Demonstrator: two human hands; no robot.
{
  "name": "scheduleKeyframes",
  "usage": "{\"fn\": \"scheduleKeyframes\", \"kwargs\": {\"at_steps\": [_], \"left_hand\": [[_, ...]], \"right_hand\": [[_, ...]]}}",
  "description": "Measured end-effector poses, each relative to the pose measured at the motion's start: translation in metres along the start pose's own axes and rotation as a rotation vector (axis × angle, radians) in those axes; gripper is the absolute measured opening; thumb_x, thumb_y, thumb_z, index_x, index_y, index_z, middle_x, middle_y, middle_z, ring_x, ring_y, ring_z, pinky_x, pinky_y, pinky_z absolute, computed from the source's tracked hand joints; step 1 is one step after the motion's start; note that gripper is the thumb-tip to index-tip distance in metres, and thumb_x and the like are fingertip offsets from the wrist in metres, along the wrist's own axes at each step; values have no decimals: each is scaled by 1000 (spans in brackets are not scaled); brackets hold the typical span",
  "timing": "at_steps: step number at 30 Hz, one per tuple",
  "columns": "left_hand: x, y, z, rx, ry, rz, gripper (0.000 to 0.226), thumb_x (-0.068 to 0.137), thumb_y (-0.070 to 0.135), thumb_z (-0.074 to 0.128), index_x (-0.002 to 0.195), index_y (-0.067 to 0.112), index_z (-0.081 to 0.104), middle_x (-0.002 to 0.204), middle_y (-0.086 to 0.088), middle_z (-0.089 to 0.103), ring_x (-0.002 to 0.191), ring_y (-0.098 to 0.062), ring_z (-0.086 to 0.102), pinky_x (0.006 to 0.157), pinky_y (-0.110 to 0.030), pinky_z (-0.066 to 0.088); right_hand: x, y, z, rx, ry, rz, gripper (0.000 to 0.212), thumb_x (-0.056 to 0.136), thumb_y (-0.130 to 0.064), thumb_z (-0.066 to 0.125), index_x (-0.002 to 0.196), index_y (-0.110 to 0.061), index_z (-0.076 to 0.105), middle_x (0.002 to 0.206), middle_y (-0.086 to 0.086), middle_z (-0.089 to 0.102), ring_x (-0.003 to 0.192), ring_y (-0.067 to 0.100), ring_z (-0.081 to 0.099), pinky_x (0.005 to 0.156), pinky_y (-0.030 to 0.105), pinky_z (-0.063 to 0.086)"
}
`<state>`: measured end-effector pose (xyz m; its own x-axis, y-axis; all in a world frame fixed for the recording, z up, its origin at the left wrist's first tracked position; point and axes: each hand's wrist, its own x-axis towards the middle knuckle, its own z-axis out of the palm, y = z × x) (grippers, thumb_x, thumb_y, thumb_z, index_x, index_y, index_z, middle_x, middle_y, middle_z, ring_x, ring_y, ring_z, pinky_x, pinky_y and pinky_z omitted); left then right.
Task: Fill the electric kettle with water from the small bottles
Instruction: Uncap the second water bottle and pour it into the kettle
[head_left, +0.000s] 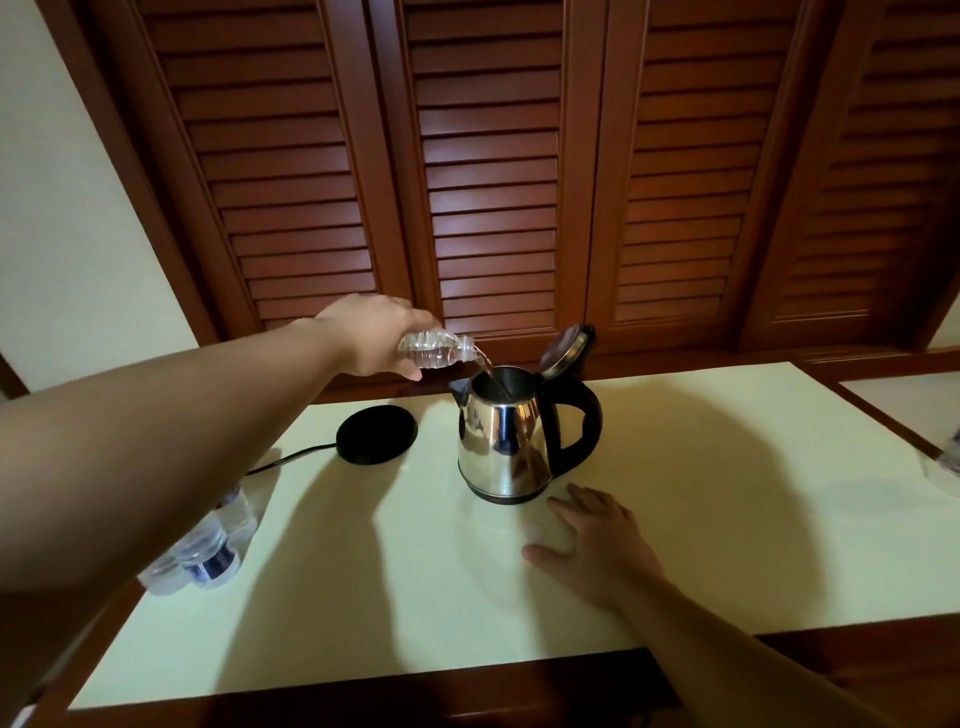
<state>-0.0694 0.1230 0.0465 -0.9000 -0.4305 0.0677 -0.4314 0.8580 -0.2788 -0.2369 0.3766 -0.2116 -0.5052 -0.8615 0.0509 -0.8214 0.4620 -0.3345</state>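
A steel electric kettle (503, 447) with a black handle stands near the middle of the pale table (363, 597), its lid (566, 349) tipped open. My left hand (376, 332) grips a small clear bottle (436, 351) tilted over the kettle's mouth, and a thin stream of water runs from its neck into the kettle. My right hand (592, 540) rests flat on the table just in front of the kettle, fingers spread, holding nothing.
The kettle's black round base (376, 434) with its cord lies on the table to the left. More small bottles (208, 551) stand at the table's left edge, partly behind my forearm. Another bottle (950, 462) shows at the far right. Brown louvred doors stand behind.
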Motion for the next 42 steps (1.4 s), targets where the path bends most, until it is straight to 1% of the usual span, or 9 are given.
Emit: {"fn": "scheduleKeyframes", "kwargs": {"at_steps": [5, 9, 13, 16, 22, 29, 33, 39, 42], "left_hand": [[3, -1, -4, 25, -8, 19, 75, 86, 61, 74, 151, 41, 43, 140, -3, 61, 133, -29, 56, 100, -46, 51], [6, -2, -6, 40, 0, 32, 74, 86, 59, 75, 150, 41, 45, 133, -1, 61, 123, -28, 61, 95, -44, 52], [10, -2, -4, 65, 5, 49, 74, 86, 58, 76, 150, 40, 46, 133, 2, 60, 123, -27, 60, 92, -42, 48], [13, -2, -4, 81, -1, 68, 71, 86, 57, 76, 149, 38, 48, 129, 2, 61, 120, -26, 61, 92, -41, 51], [17, -6, -2, 89, -13, 91, 74, 85, 57, 76, 150, 41, 46, 131, 1, 59, 125, -25, 57, 96, -43, 51], [23, -7, -3, 70, -45, 121, 72, 85, 58, 76, 149, 48, 45, 124, 5, 55, 131, -25, 50, 103, -48, 43], [26, 1, -6, 78, -59, 171, 70, 84, 61, 75, 148, 51, 46, 108, 10, 44, 128, -23, 46, 99, -44, 38], [34, 4, -7, 98, -57, 242, 63, 86, 66, 69, 144, 59, 47, 103, 9, 44, 119, -18, 45, 87, -38, 32], [37, 5, -10, 135, -71, 259, 62, 85, 68, 68, 143, 59, 47, 105, 9, 46, 119, -17, 45, 87, -37, 32]], "right_hand": [[0, 1, 1, 0, 7, -1, 97, 76, -90, 40, 157, -36, 36, 168, -8, 23, 154, 17, 17, 125, 39, 14], [2, 3, 4, -1, 19, -2, 97, 75, -91, 40, 156, -37, 37, 168, -9, 25, 153, 17, 18, 125, 38, 15], [2, 3, 4, 4, 17, 0, 97, 76, -90, 40, 156, -37, 37, 167, -9, 25, 153, 17, 17, 125, 38, 14], [2, 3, 5, 6, 20, 3, 98, 75, -92, 40, 156, -37, 38, 167, -9, 25, 153, 16, 18, 125, 38, 14], [1, 1, 3, -7, 20, -2, 96, 77, -90, 41, 156, -36, 38, 168, -7, 25, 153, 17, 18, 124, 38, 15], [1, 2, 3, -12, 14, 2, 97, 76, -91, 39, 156, -37, 37, 167, -9, 25, 153, 16, 19, 124, 38, 15], [1, 1, 3, -2, 21, 3, 99, 74, -92, 38, 156, -37, 38, 167, -8, 26, 153, 16, 19, 124, 38, 16], [1, 1, 2, -5, 26, -2, 96, 76, -91, 40, 155, -36, 39, 167, -9, 26, 153, 15, 19, 124, 38, 17], [1, 1, 2, -6, 16, 0, 96, 76, -91, 40, 155, -37, 39, 167, -10, 26, 153, 14, 18, 124, 38, 16]]}}
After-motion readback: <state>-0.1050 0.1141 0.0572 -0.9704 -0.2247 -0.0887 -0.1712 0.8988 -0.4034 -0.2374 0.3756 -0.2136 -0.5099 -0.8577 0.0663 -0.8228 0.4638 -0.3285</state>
